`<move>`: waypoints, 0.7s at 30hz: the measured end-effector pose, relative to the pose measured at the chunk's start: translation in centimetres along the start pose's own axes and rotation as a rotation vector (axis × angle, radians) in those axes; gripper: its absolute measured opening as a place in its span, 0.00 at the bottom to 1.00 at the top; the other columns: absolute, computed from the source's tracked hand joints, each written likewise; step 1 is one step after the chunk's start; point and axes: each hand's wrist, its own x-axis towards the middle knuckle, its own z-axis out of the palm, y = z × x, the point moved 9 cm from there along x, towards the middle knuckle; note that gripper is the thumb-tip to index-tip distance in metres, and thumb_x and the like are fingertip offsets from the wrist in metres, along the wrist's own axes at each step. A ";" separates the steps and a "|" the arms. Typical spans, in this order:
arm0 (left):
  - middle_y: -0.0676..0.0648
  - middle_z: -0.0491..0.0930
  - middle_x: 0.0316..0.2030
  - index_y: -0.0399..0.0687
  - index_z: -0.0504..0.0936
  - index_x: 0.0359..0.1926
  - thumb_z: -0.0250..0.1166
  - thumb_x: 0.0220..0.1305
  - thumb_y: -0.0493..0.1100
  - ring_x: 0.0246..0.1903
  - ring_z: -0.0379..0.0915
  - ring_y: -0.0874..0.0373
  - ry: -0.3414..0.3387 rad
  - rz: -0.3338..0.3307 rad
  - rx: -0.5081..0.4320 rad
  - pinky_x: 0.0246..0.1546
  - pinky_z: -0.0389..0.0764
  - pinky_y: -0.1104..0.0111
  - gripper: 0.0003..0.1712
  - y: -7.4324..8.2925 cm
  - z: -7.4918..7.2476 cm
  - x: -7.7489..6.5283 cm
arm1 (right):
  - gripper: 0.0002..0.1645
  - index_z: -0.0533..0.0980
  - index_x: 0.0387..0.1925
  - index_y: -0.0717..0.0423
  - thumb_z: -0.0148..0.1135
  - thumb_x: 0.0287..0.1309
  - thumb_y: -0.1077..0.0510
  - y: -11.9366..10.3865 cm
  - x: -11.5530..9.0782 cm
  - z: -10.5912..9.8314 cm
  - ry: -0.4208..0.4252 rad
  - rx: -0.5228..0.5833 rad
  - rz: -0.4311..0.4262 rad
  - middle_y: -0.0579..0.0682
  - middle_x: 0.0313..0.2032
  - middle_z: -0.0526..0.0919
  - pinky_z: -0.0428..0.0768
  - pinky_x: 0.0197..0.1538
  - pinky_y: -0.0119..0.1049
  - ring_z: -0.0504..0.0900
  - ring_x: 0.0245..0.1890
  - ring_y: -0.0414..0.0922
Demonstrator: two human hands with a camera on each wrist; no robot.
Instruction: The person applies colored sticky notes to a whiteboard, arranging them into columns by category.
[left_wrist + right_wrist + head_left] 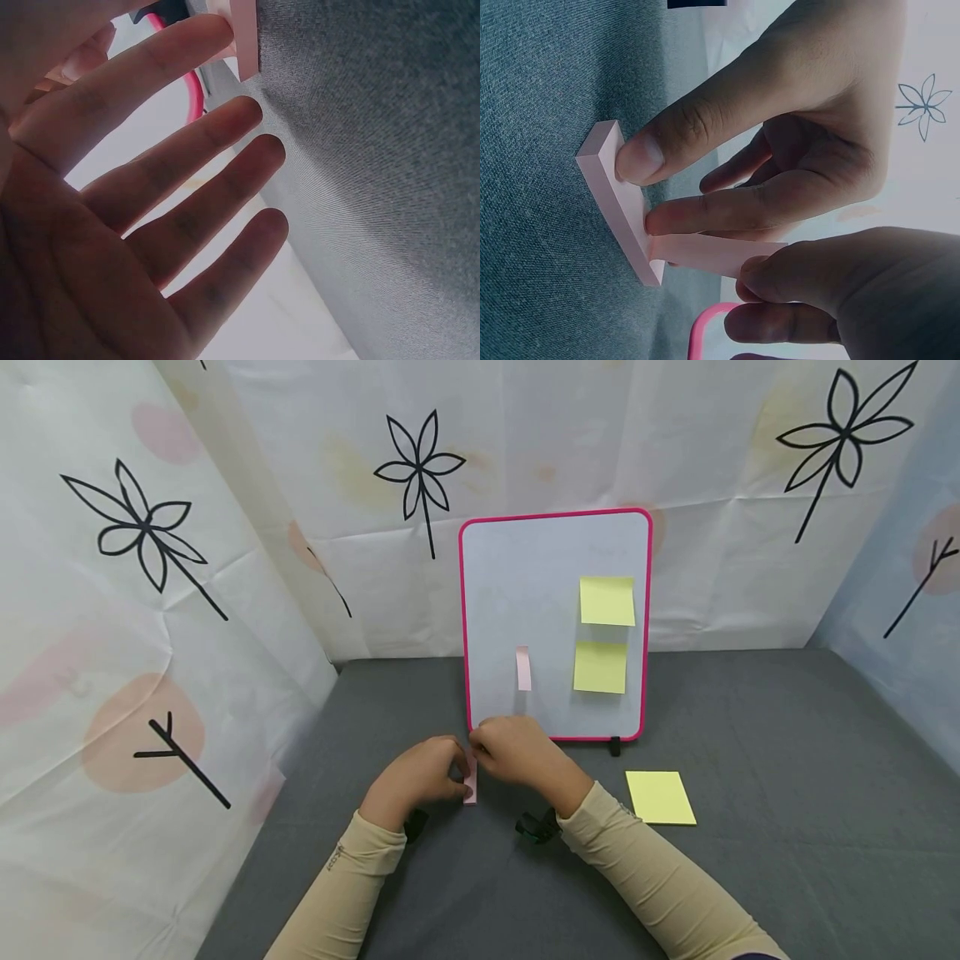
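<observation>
A narrow pad of pink sticky notes (619,202) lies on the grey table below the whiteboard. My left hand (420,777) presses its thumb and index finger on top of the pad; its other fingers are spread and straight in the left wrist view. My right hand (525,752) pinches the free end of a pink sticky note (697,253) between thumb and fingertip. The note stands up from the far end of the pad, its lower edge still against it. In the head view, the right hand hides this lifted note.
The pink-framed whiteboard (502,585) stands behind my hands on a black foot (615,746). It carries an upper yellow note (606,600), a lower yellow note (600,667) and a pink strip (523,668). A yellow sticky note pad (662,797) lies right of my right wrist.
</observation>
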 end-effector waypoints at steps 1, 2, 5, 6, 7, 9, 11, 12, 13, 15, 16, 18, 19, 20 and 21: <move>0.52 0.86 0.38 0.48 0.89 0.35 0.84 0.53 0.39 0.37 0.79 0.59 -0.002 -0.002 -0.001 0.43 0.82 0.59 0.11 0.0 0.0 0.0 | 0.17 0.79 0.21 0.47 0.67 0.65 0.63 0.0 0.0 0.0 -0.002 0.003 0.001 0.41 0.18 0.70 0.62 0.23 0.30 0.67 0.20 0.37; 0.52 0.85 0.37 0.48 0.89 0.34 0.84 0.52 0.39 0.36 0.79 0.59 -0.003 -0.005 -0.002 0.43 0.82 0.59 0.11 -0.1 0.1 0.1 | 0.16 0.79 0.21 0.47 0.67 0.65 0.63 0.0 0.0 0.0 -0.003 0.004 0.002 0.41 0.18 0.70 0.63 0.23 0.30 0.67 0.20 0.37; 0.53 0.85 0.36 0.48 0.90 0.33 0.84 0.52 0.39 0.35 0.78 0.60 -0.012 -0.011 -0.005 0.41 0.82 0.60 0.10 -0.2 0.1 0.2 | 0.16 0.80 0.21 0.47 0.67 0.65 0.62 0.0 0.0 -0.1 -0.003 0.009 0.003 0.41 0.17 0.70 0.63 0.23 0.29 0.67 0.20 0.37; 0.53 0.85 0.36 0.48 0.90 0.33 0.84 0.52 0.39 0.35 0.78 0.60 -0.015 -0.013 -0.004 0.41 0.82 0.60 0.10 -0.2 0.2 0.2 | 0.16 0.79 0.21 0.47 0.67 0.65 0.62 0.0 0.0 0.0 -0.004 0.008 0.004 0.41 0.17 0.70 0.63 0.23 0.30 0.67 0.20 0.37; 0.53 0.85 0.36 0.48 0.90 0.33 0.84 0.52 0.39 0.35 0.78 0.60 -0.019 -0.016 -0.005 0.41 0.82 0.61 0.10 -0.3 0.2 0.2 | 0.16 0.80 0.21 0.47 0.67 0.65 0.62 0.0 0.0 0.0 -0.005 0.007 0.004 0.41 0.17 0.71 0.63 0.23 0.30 0.68 0.20 0.37; 0.53 0.85 0.36 0.48 0.90 0.33 0.84 0.52 0.39 0.35 0.78 0.60 -0.022 -0.022 -0.010 0.41 0.82 0.61 0.10 -0.3 0.2 0.3 | 0.16 0.80 0.21 0.47 0.68 0.65 0.62 0.0 0.0 0.0 -0.002 0.008 0.003 0.42 0.17 0.71 0.64 0.23 0.30 0.68 0.20 0.38; 0.53 0.85 0.36 0.48 0.91 0.33 0.84 0.51 0.39 0.35 0.78 0.60 -0.022 -0.027 -0.018 0.41 0.82 0.61 0.10 -0.3 0.2 0.3 | 0.15 0.81 0.22 0.47 0.68 0.65 0.62 0.0 0.0 0.0 -0.004 0.012 0.004 0.42 0.18 0.72 0.66 0.24 0.30 0.69 0.20 0.38; 0.53 0.85 0.36 0.48 0.91 0.33 0.84 0.51 0.39 0.35 0.78 0.60 -0.021 -0.029 -0.022 0.41 0.82 0.61 0.10 -0.4 0.2 0.3 | 0.14 0.81 0.22 0.48 0.68 0.65 0.62 0.0 0.0 0.0 -0.007 0.014 0.005 0.42 0.18 0.73 0.67 0.24 0.31 0.70 0.20 0.38; 0.53 0.86 0.36 0.48 0.91 0.33 0.84 0.52 0.39 0.35 0.78 0.60 -0.021 -0.032 -0.026 0.41 0.82 0.61 0.10 -0.4 0.2 0.3 | 0.13 0.82 0.23 0.48 0.68 0.65 0.62 0.0 0.0 0.0 -0.009 0.016 0.006 0.42 0.18 0.73 0.68 0.25 0.31 0.70 0.20 0.38; 0.53 0.86 0.36 0.48 0.91 0.33 0.84 0.51 0.39 0.35 0.78 0.60 -0.019 -0.036 -0.032 0.41 0.82 0.61 0.10 -0.5 0.2 0.3 | 0.13 0.82 0.24 0.48 0.68 0.66 0.62 0.0 0.0 0.0 -0.017 0.016 0.010 0.42 0.18 0.73 0.68 0.25 0.30 0.70 0.21 0.38; 0.53 0.86 0.36 0.48 0.91 0.33 0.84 0.51 0.39 0.35 0.78 0.60 -0.018 -0.038 -0.034 0.40 0.82 0.61 0.10 -0.5 0.2 0.3 | 0.13 0.82 0.24 0.48 0.68 0.66 0.62 0.0 0.0 0.0 -0.016 0.016 0.009 0.42 0.18 0.73 0.68 0.26 0.30 0.70 0.21 0.38; 0.54 0.86 0.35 0.49 0.91 0.32 0.84 0.51 0.39 0.35 0.78 0.61 -0.017 -0.040 -0.035 0.40 0.82 0.62 0.10 -0.6 0.2 0.3 | 0.13 0.82 0.24 0.49 0.68 0.66 0.62 0.0 0.0 0.0 -0.015 0.010 0.005 0.42 0.18 0.73 0.68 0.26 0.30 0.70 0.21 0.38; 0.54 0.86 0.35 0.50 0.91 0.32 0.84 0.51 0.39 0.35 0.78 0.61 -0.015 -0.040 -0.035 0.40 0.82 0.62 0.09 -0.6 0.2 0.3 | 0.13 0.82 0.24 0.49 0.68 0.66 0.62 0.0 0.0 -0.1 -0.012 0.008 0.002 0.42 0.18 0.73 0.68 0.26 0.30 0.69 0.21 0.38; 0.54 0.86 0.35 0.50 0.91 0.32 0.85 0.51 0.39 0.34 0.78 0.61 -0.014 -0.043 -0.035 0.40 0.82 0.62 0.10 -0.6 0.1 0.3 | 0.13 0.82 0.24 0.49 0.68 0.66 0.62 0.0 -0.1 -0.1 -0.008 0.007 -0.002 0.42 0.18 0.73 0.68 0.26 0.30 0.69 0.21 0.38; 0.54 0.86 0.35 0.50 0.91 0.32 0.85 0.51 0.40 0.34 0.78 0.61 -0.014 -0.046 -0.035 0.40 0.82 0.62 0.10 -0.6 0.1 0.2 | 0.13 0.82 0.24 0.48 0.68 0.66 0.62 0.0 -0.1 -0.2 -0.002 0.006 -0.006 0.42 0.18 0.72 0.67 0.25 0.30 0.69 0.20 0.38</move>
